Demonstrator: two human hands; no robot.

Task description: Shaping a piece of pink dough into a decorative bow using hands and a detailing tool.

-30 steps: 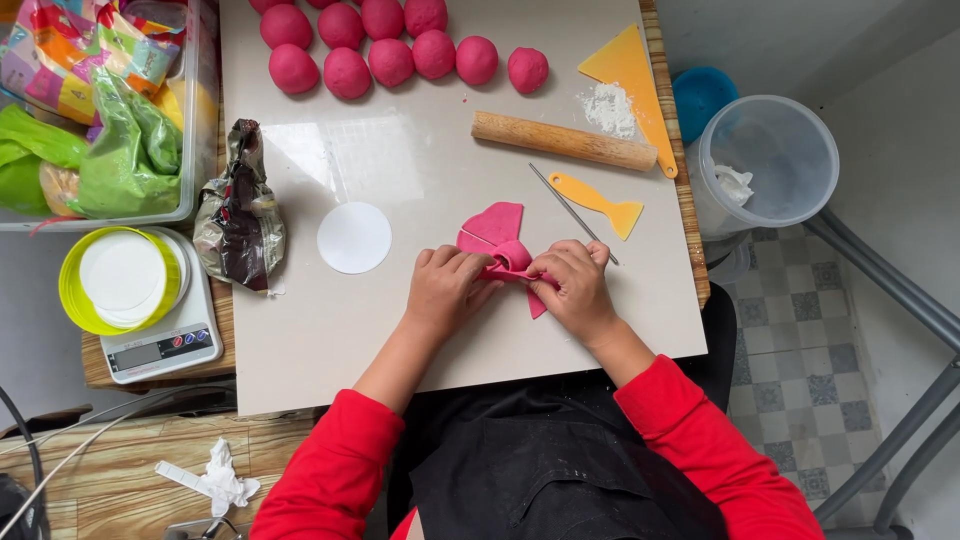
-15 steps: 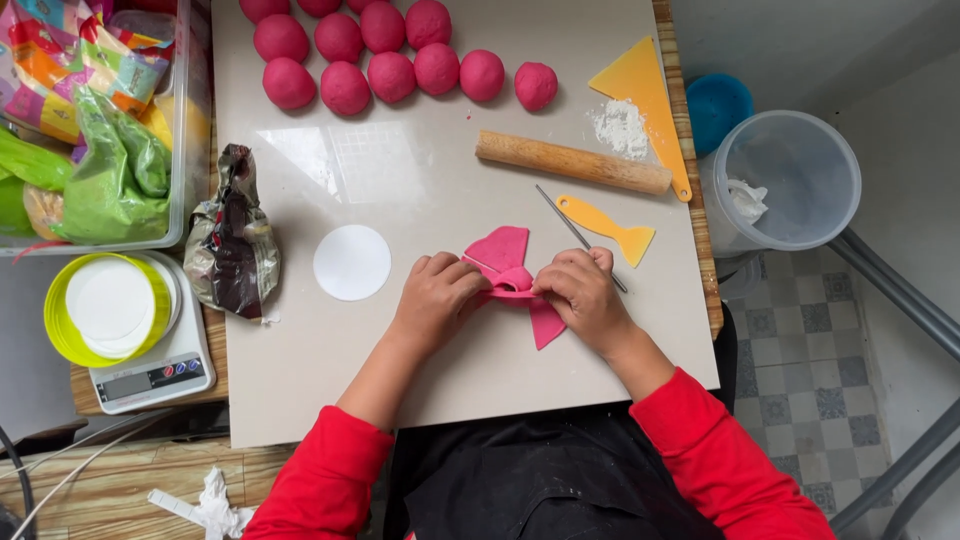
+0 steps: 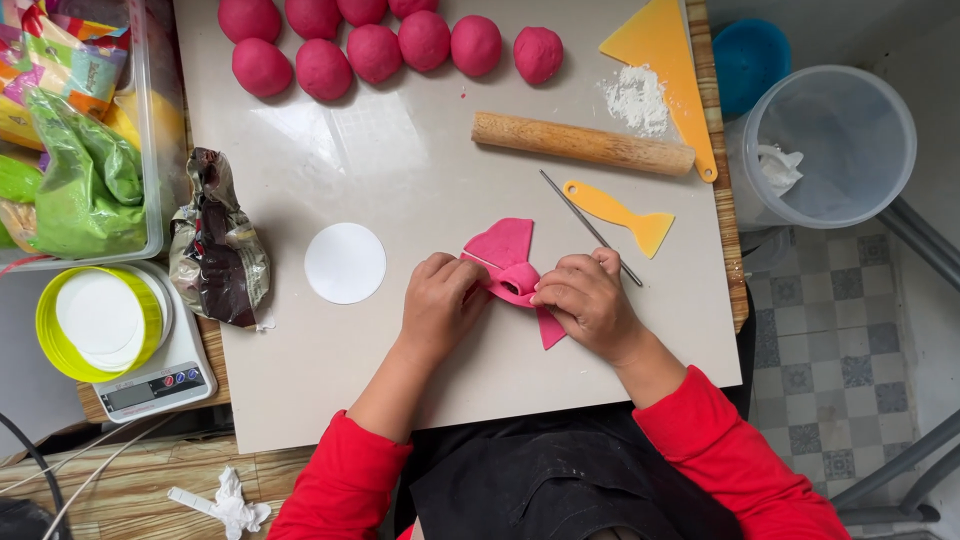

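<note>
Left hand (image 3: 437, 303): fingers curled onto the pink dough bow (image 3: 512, 268), pinching its left side.
Right hand (image 3: 585, 300): fingers bent – pressing the bow's knot from the right, closed on the dough.
Bow: flat on the white board (image 3: 400, 160), near its front edge, middle.
Just right: thin metal rod (image 3: 590, 228) and orange cutter (image 3: 615, 212).
Behind: wooden rolling pin (image 3: 582, 144).
Far edge: pink dough balls (image 3: 375, 45) in rows.
Left of the hands: white paper disc (image 3: 345, 263) – apart from them.
</note>
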